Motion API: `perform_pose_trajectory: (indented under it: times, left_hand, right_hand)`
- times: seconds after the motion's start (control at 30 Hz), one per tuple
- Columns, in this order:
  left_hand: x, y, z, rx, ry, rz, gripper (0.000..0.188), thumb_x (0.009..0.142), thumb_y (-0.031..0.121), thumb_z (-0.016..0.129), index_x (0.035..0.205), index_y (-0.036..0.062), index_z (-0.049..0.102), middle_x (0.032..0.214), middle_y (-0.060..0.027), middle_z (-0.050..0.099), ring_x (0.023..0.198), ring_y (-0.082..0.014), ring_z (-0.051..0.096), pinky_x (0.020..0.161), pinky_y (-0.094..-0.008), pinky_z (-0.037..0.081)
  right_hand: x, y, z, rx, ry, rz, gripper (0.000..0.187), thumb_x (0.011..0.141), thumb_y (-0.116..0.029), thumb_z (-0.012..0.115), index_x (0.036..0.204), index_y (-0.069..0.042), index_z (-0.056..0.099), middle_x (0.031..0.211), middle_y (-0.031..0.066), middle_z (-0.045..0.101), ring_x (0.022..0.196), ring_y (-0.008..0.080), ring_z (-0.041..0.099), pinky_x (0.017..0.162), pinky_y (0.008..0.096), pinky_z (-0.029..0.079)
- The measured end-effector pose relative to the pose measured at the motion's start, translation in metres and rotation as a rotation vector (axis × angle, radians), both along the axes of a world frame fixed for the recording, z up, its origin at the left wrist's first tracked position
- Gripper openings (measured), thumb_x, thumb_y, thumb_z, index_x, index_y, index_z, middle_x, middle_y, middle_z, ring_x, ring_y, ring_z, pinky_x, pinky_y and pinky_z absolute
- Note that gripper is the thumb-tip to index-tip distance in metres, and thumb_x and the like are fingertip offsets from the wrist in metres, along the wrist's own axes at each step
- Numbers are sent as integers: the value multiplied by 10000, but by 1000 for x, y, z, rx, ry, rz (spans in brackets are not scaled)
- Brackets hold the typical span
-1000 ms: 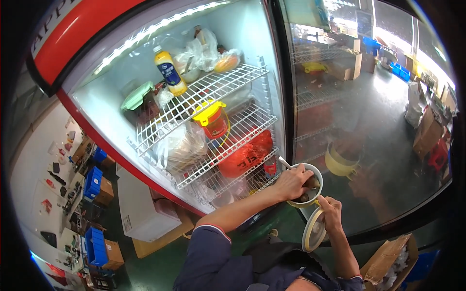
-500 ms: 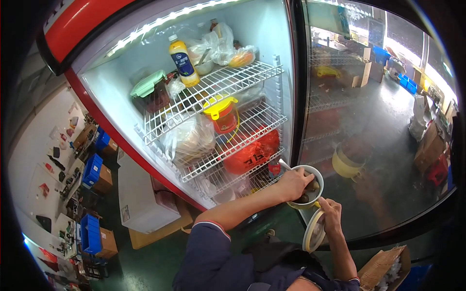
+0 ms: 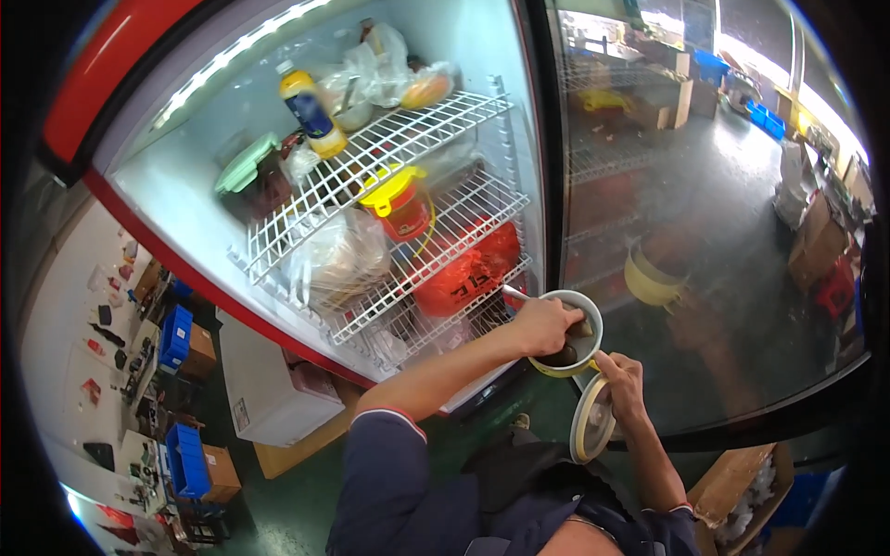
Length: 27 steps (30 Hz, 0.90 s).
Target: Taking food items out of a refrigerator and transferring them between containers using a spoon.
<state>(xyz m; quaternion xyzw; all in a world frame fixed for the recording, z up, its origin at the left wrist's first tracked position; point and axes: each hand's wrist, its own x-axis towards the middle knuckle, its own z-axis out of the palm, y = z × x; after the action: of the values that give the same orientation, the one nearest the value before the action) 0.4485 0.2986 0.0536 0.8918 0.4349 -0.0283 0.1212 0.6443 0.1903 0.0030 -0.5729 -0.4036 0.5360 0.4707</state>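
A deep yellow mug [image 3: 553, 371] with a white inside stands tilted in front of the fridge, dark contents showing in it. My left hand [image 3: 547, 326] reaches over its rim with closed fingers inside; what they pinch is hidden. A metal spoon handle [image 3: 514, 293] sticks out past the rim beside that hand, and I cannot tell whether the fingers grip it. My right hand [image 3: 623, 380] is closed at the mug's near right side, by its handle, and also holds a round, pale-rimmed lid [image 3: 591, 422] hanging edge-on below the mug.
The open fridge has wire shelves [image 3: 464, 199] with a yellow drink bottle [image 3: 311, 109], a green-lidded container [image 3: 250, 165], a yellow-lidded red tub [image 3: 400, 208] and a red bag [image 3: 471, 271]. Its glass door [image 3: 705, 278] stands open at right. A carton [image 3: 737, 482] sits at lower right.
The view has shifted a little, so the fridge, mug and both hands appear further left. My left hand stays in the mug; my right still holds mug and lid.
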Motion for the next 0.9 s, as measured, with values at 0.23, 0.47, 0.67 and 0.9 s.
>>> perform_pose_trajectory:
  times: [0.23,0.47,0.67,0.9]
  left_hand:
    - [-24,3,24,-223,-496,91,542,856,268,744,1377,245,599,1176,-96,700,1047,-240,689,910,-376,529]
    - [-44,11,46,-736,-1169,65,489,907,64,715,1379,76,587,1286,-12,645,1158,-130,599,1031,-317,468]
    - [-76,44,97,-467,-1400,344,492,898,113,735,1369,77,596,1164,-63,700,1030,-147,663,909,-294,528]
    - [-161,194,57,23,-1253,588,492,869,152,760,1336,57,639,1090,-84,730,964,-175,689,853,-310,530]
  right_hand:
    - [6,2,0,32,1,-11,417,905,-335,703,611,-88,542,576,-48,486,489,42,434,441,247,298]
    - [4,9,-7,58,83,-13,427,919,-322,708,605,-90,534,563,-43,477,453,41,425,405,241,295]
    - [12,9,-5,73,101,-77,433,926,-310,710,606,-86,523,563,-42,471,440,35,416,385,237,279]
    - [9,3,-4,82,125,-83,428,925,-292,711,605,-91,510,561,-48,455,441,32,411,381,236,280]
